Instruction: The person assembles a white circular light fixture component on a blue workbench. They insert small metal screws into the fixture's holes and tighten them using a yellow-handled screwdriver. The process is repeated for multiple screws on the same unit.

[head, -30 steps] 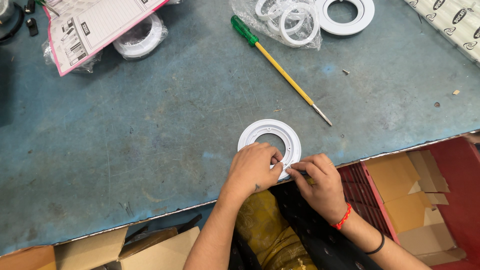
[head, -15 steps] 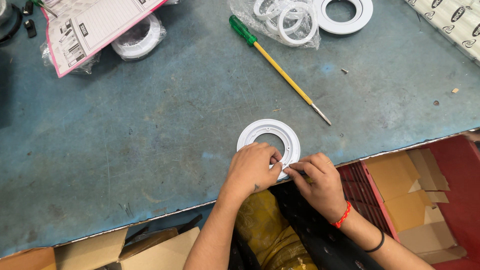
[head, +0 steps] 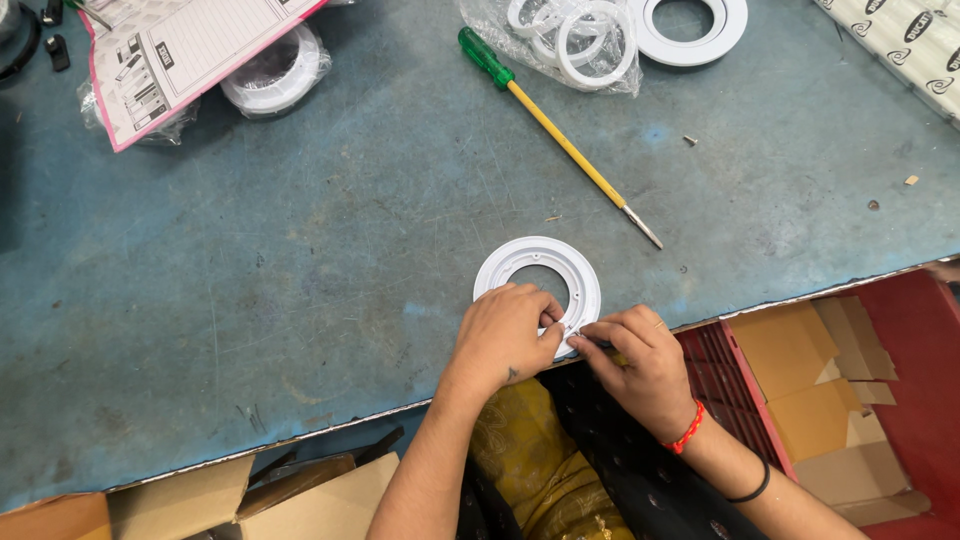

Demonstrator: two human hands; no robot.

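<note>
Nearest, at the table (head: 300,300) edge, the left hand (head: 505,335) lies curled over the near rim of a flat white ring (head: 537,275), fingertips pinching it, while the right hand (head: 640,360) pinches something tiny against the same rim; what it is cannot be told. Beyond lies a yellow screwdriver with a green handle (head: 560,135), then bagged white rings (head: 575,40) at the far edge.

Both hands are crowding the white ring (head: 537,272) at the bench's (head: 300,290) near edge; a yellow-shafted screwdriver (head: 556,132) is lying diagonally just beyond, barring the way toward the bagged rings (head: 570,42) at the far edge; the bench's left-middle stretch is lying open; a pink-edged sheet (head: 185,55) is occupying the far-left corner.
</note>
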